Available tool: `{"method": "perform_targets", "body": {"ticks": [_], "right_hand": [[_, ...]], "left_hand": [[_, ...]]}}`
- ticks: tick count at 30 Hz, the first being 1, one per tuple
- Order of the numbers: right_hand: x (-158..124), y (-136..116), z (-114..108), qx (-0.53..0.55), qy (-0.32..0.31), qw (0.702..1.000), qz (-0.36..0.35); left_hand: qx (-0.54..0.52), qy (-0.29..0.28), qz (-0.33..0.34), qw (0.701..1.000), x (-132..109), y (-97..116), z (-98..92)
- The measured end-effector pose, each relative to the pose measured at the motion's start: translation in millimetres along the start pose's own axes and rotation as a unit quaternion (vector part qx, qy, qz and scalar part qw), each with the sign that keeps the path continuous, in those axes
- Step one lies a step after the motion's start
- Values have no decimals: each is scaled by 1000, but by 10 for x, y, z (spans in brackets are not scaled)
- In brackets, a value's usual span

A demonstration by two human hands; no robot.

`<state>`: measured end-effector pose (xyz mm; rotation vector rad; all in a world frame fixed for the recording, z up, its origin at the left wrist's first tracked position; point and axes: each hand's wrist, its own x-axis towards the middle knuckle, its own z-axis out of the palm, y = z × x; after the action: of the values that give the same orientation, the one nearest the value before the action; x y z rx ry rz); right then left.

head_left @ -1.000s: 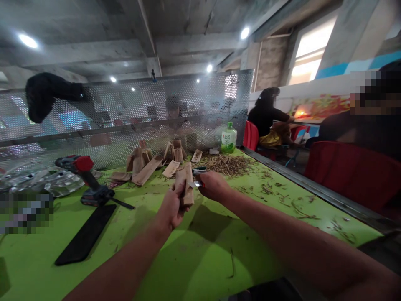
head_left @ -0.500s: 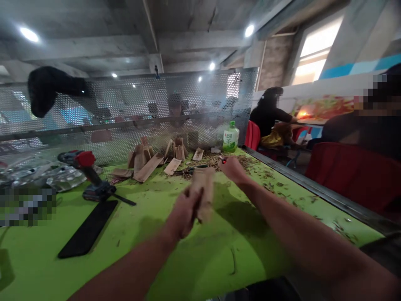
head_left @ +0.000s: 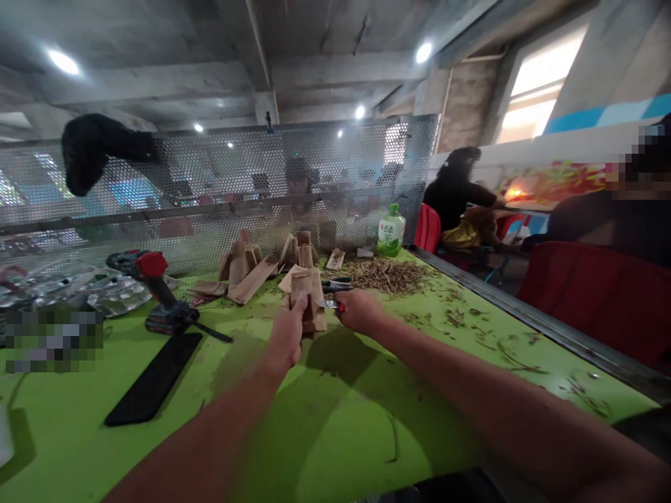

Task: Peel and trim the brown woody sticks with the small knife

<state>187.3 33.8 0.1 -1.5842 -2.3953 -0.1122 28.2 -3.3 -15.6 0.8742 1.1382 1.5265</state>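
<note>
My left hand (head_left: 289, 328) grips a flat, tan piece that looks like a small brown paper bag (head_left: 308, 293), thumb on its near face, held upright above the green table. In my closed right hand (head_left: 361, 311) is a small tool with a flat metal end (head_left: 328, 304) and a red part; its exact kind is unclear. The metal end meets or overlaps the bag's right edge. Just behind lie dark-handled pliers or scissors (head_left: 338, 284), partly covered by the bag. More brown bags (head_left: 254, 278) stand and lean in a cluster beyond my left hand.
A heap of dried stems (head_left: 395, 274) spreads at the back right beside a green-labelled bottle (head_left: 391, 234). On the left are a cordless drill (head_left: 157, 293), a black flat case (head_left: 154, 381) and clear plastic packaging (head_left: 112, 297). A perforated metal screen (head_left: 220, 175) closes the back; people sit beyond the right edge.
My right hand has come back and left from the stem heap, bringing the tool to the bag. My left hand has moved the bag slightly left and away from me.
</note>
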Motion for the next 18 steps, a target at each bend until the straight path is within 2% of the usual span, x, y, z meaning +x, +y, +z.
{"method": "perform_targets", "body": {"ticks": [7, 18], "right_hand": [[-14, -2, -41, -12, -3, 1000, -12], [12, 187, -7, -38, 49, 998, -20]], "left_hand": [[45, 5, 1, 999, -44, 11, 30], [90, -9, -35, 995, -208, 59, 185]]}}
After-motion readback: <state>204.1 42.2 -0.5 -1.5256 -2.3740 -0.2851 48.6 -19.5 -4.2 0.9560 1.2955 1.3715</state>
